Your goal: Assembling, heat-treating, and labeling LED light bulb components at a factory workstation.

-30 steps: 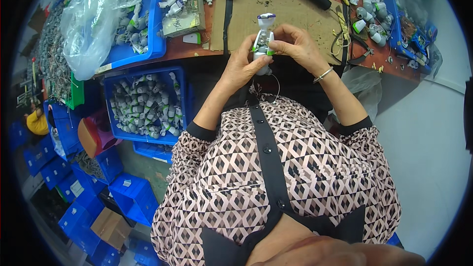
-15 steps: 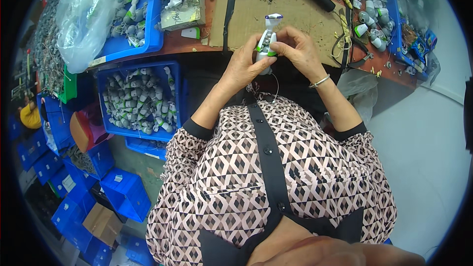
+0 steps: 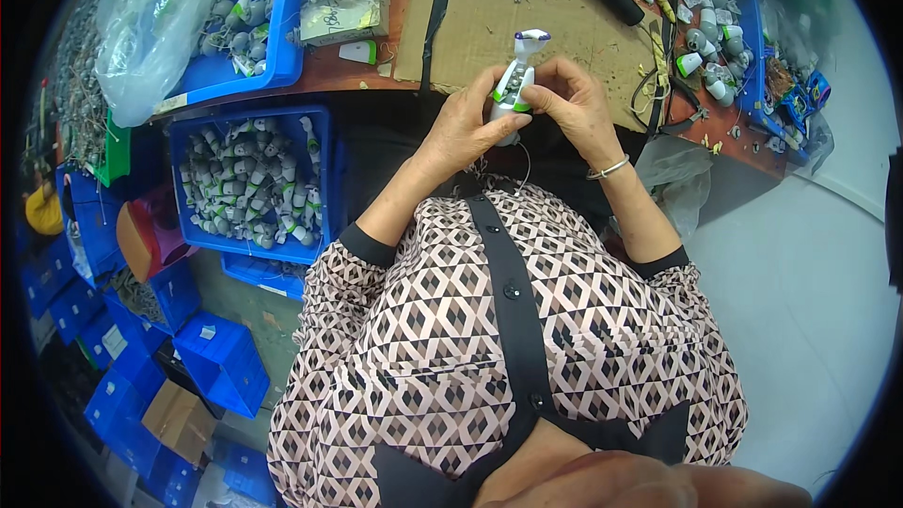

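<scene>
Head view: my left hand (image 3: 467, 125) grips the grey lower part of the piece (image 3: 511, 90), and my right thumb and bent fingers close on its side, that hand (image 3: 581, 111) opposite. The piece sits between them, purple tip away from me, before the cardboard (image 3: 503, 11).

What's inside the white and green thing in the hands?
In the middle of the white and green piece, small greyish parts show, too tiny to make out. The left hand and right hand cover some of it, so what's under them is hidden.
</scene>
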Demonstrator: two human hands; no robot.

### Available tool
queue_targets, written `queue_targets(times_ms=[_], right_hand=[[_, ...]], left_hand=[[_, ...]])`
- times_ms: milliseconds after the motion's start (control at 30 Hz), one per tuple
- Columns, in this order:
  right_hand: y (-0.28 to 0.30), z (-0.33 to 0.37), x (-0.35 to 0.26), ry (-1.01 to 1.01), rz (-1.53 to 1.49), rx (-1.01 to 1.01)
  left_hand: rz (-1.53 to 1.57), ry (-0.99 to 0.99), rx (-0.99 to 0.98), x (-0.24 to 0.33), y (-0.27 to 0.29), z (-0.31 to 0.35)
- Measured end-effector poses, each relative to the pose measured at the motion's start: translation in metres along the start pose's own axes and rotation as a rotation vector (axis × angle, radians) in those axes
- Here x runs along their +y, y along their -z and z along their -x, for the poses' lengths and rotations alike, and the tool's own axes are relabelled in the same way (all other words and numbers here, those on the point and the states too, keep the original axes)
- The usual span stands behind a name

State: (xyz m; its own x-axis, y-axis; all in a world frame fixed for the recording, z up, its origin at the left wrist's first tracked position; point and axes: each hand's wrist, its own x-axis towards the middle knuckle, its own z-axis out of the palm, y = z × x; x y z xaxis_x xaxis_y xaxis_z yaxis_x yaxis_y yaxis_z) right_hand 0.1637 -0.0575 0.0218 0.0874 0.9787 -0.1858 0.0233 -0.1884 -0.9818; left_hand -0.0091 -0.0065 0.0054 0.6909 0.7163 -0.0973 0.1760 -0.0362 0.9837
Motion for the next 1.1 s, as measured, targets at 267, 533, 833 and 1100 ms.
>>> queue_targets(times_ms=[267, 533, 833, 1100], right_hand=[[0.0, 0.005, 0.009, -0.036, -0.054, -0.023], [-0.006, 0.022, 0.005, -0.108, -0.364, -0.06], [-0.017, 0.032, 0.004, -0.089, -0.622, -0.041], [-0.026, 0.04, 0.018, -0.051, -0.6, 0.077]], left_hand=[[-0.157, -0.179, 0.051, 0.002, -0.01, 0.0], [-0.17, -0.228, 0.007, 0.009, -0.019, 0.0], [-0.248, -0.361, 0.013, 0.007, -0.018, 0.002], [-0.425, -0.226, -0.051, 0.012, -0.025, 0.008]])
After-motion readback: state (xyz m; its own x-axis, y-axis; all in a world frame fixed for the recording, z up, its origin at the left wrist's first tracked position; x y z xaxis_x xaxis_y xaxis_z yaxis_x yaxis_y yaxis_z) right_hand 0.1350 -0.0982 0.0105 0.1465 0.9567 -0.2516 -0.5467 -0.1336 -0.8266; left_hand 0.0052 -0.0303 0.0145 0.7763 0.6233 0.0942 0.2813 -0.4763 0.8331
